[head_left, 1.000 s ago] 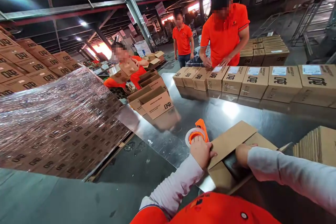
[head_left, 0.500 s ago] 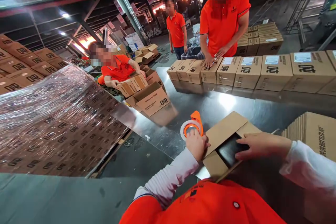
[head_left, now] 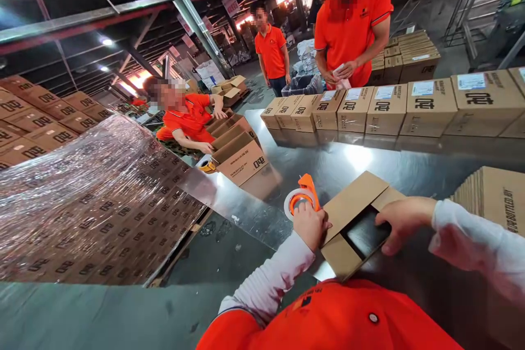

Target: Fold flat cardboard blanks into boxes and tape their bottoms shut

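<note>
My left hand [head_left: 309,225] is closed around an orange tape dispenser [head_left: 307,183] with a wide roll of clear tape, just left of a cardboard box. The box [head_left: 355,202] stands tilted in my view on the metal table, close to my body. Its flaps are folded partly inward, and the dark table top shows through the gap between them. At the box's right side, my right hand [head_left: 404,221] grips the edge, with the fingers over the opening and the thumb lower down.
Flat cardboard sheets [head_left: 498,197] are stacked at the right. A row of taped, labelled boxes [head_left: 388,112] lines the table's far side, a co-worker [head_left: 353,22] behind it. Another co-worker [head_left: 191,117] handles open boxes [head_left: 244,161] at the left. Film-wrapped cartons [head_left: 102,202] stand nearby.
My right hand has shifted slightly along the box's right edge. The co-worker behind the row has lifted both hands off a box. At the left, the co-worker's hands have moved apart over the open boxes.
</note>
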`<state>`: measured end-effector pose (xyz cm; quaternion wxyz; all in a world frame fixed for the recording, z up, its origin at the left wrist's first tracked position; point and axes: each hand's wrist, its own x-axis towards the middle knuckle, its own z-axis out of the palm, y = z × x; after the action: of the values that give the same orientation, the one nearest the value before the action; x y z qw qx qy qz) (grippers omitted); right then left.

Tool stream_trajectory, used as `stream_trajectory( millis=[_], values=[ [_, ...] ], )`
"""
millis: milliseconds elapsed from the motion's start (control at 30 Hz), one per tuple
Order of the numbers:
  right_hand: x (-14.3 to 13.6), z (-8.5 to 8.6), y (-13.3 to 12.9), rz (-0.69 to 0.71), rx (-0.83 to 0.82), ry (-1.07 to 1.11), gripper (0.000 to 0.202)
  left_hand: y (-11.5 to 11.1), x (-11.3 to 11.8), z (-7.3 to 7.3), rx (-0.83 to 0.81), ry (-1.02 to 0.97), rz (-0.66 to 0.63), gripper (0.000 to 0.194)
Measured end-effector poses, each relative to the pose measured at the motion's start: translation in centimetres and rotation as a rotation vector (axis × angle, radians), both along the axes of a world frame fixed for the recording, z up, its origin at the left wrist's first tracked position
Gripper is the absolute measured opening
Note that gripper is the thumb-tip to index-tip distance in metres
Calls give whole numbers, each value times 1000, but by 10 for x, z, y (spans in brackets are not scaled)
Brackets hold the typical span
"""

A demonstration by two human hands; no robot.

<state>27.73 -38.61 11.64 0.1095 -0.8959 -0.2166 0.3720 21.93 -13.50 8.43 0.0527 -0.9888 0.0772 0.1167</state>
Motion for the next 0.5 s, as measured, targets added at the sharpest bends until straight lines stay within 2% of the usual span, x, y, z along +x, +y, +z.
stream_trajectory(
  millis=[100, 200, 267, 333, 400, 500],
  values=[
    [10, -1, -1, 135, -9, 2, 28, 0, 3, 0, 3, -14, -7, 41],
    [14, -10, 4, 95, 51, -250, 34, -1, 4, 4, 3, -11, -22, 38],
    [9, -27, 10, 83, 133, -525, 43, -2, 4, 7, 0, -9, -41, 36],
    [-2, -50, 19, 111, 240, -746, 61, -3, 3, 8, -2, -8, -52, 36],
    [-14, -74, 29, 152, 304, -831, 68, -3, 4, 7, -6, -12, -49, 38],
    [-26, -101, 42, 173, 327, -837, 59, 0, 9, 3, -38, -54, -44, 37]
  ],
)
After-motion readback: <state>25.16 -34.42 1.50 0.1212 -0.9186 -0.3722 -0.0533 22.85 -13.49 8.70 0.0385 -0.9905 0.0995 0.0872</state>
